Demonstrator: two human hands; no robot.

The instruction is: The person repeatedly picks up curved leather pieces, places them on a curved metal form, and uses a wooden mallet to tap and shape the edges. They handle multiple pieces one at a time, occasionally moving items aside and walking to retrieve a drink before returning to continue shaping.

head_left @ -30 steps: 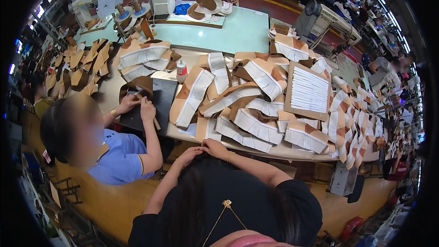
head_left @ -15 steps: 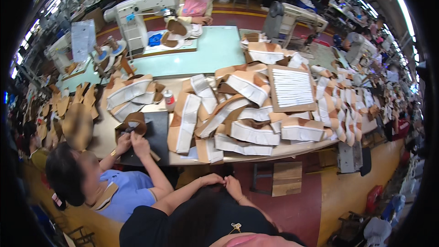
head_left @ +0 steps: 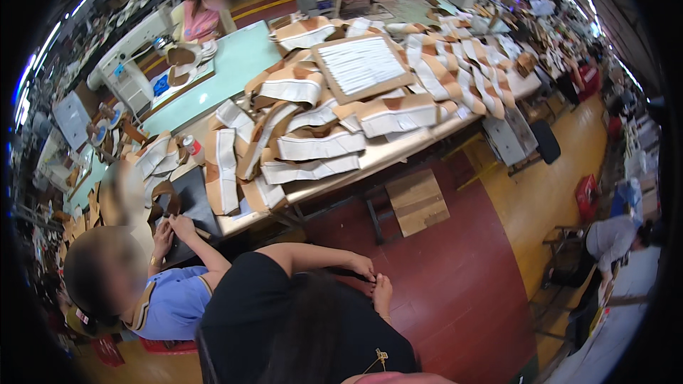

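Observation:
My left hand [head_left: 363, 267] and my right hand [head_left: 383, 291] meet in front of my body, close to each other, away from the table. Their fingers are curled inward. A small dark sliver shows between them, too small to make out. Tan, brown and white shoe upper pieces [head_left: 320, 148] lie heaped on the table beyond my hands. At my left, a co-worker in a blue shirt [head_left: 174, 306] works with both hands on a brown curved piece [head_left: 166, 203] over a black mat [head_left: 198, 199].
A brown board with white strips [head_left: 363, 64] rests on the heap. The pale table edge [head_left: 405, 153] runs in front of me, a wooden stool [head_left: 418, 203] beside it. Sewing machines [head_left: 128, 75] stand beyond. At the right, another person in grey [head_left: 617, 242] bends over.
My view has swung to the right, so the table now slants and more floor shows. My hands stay together in front of my body. A bending person has come into view at right.

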